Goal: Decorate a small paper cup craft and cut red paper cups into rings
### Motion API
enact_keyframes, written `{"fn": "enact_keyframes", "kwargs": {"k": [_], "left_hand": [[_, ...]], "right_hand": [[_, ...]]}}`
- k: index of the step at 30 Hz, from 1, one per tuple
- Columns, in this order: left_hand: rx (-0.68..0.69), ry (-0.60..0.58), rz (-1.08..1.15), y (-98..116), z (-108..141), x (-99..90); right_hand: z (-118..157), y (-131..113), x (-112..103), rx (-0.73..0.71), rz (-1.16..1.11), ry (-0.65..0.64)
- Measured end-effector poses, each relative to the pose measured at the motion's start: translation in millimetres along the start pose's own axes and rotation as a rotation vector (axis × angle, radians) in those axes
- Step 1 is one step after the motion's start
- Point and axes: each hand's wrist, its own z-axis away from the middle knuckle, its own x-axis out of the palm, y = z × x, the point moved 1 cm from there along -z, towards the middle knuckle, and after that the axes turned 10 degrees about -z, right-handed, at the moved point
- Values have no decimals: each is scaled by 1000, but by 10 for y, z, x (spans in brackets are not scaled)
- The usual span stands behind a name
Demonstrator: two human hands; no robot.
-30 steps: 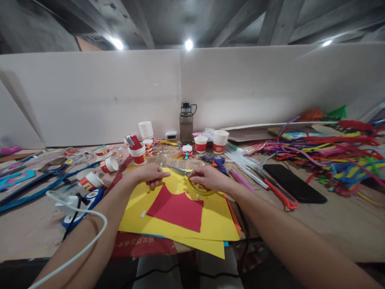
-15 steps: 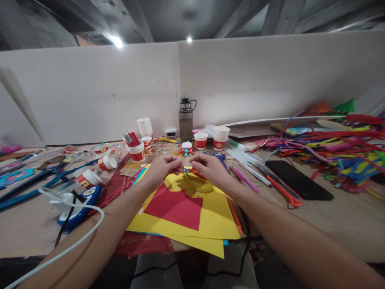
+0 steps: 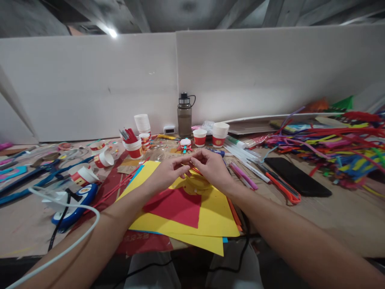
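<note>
My left hand (image 3: pixel 170 170) and my right hand (image 3: pixel 209 165) meet above the paper in the middle of the table, fingertips close together. Each is curled in a pinch, and whatever is between the fingers is too small or hidden to make out. Beneath them lie yellow paper sheets (image 3: pixel 215 218) with a cut red paper piece (image 3: pixel 177 206) on top. Just beyond the fingers sits a small white and red paper figure (image 3: pixel 185 144) with light blue parts.
Behind stand a water bottle (image 3: pixel 184 116), a red and white paper cup (image 3: pixel 199 137) and stacked cups (image 3: pixel 220 134). On the right are a utility knife (image 3: pixel 284 188), a black phone (image 3: pixel 296 176) and piled pipe cleaners (image 3: pixel 337 144). Left, a blue power strip (image 3: pixel 75 212) trails a white cable.
My hands have drawn closer together, fingertips now overlapping. The small metallic-looking piece seen below them earlier is now hidden. The view has shifted slightly.
</note>
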Motion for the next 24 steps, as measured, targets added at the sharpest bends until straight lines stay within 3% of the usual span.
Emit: {"fn": "enact_keyframes", "kwargs": {"k": [6,12,16,24], "left_hand": [[-2,-17,-46,31,18,46],[-58,8,144,62,4,14],[-62,41,162,27,-7,-5],[-5,-71,57,66,36,55]], "right_hand": [[-24,4,-11,-13,81,30],[-79,88,-38,72,-29,55],[-59,57,-33,52,-67,64],[-28,-25,-30,-43,204,90]]}}
